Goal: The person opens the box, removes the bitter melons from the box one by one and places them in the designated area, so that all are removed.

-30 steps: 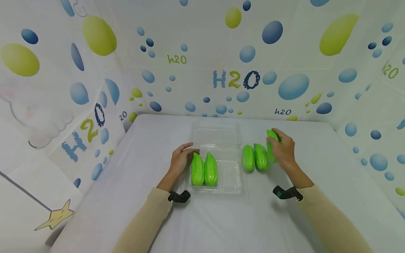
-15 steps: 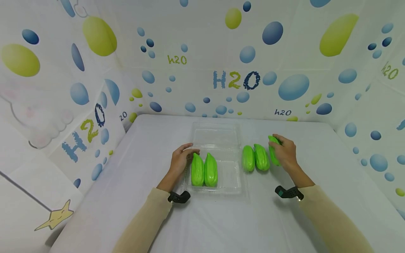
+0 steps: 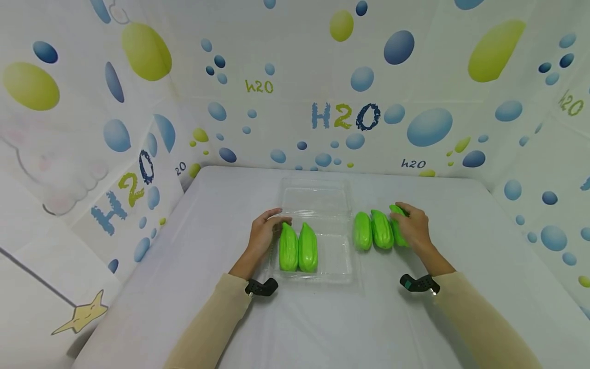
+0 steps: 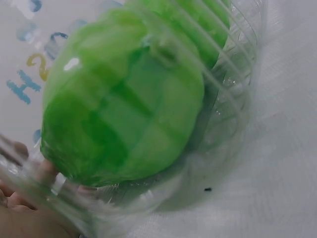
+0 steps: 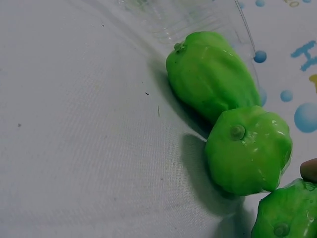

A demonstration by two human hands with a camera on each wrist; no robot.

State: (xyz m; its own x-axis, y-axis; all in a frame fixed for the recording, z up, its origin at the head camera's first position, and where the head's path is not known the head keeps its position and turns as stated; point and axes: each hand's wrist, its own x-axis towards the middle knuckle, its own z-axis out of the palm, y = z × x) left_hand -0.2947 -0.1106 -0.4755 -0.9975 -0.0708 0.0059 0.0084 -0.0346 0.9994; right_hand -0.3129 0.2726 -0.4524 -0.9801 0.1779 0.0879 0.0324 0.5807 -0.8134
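Note:
My left hand (image 3: 264, 237) grips the left rim of a clear plastic clamshell box (image 3: 334, 251), thumb near the tip of a fruit. Two elongated bright green model fruits with pointed tips lie side by side in the box's left part: the left fruit (image 3: 288, 248) and its neighbour (image 3: 308, 248). To the right of the box two more, a green fruit (image 3: 362, 231) and another (image 3: 382, 229), lie on the cloth. My right hand (image 3: 414, 225) holds a third green fruit (image 3: 399, 229) by its upper part, close beside them. In the right wrist view only a fingertip (image 5: 309, 170) shows.
The box's clear lid (image 3: 315, 199) lies folded back toward the wall. White cloth (image 3: 313, 323) covers the table. A printed wall sheet (image 3: 286, 118) with blue and green dots rises behind it and along both sides.
My right hand moved toward me and slightly right with its fruit, then back left beside the other two. The left hand and the box have stayed where they were.

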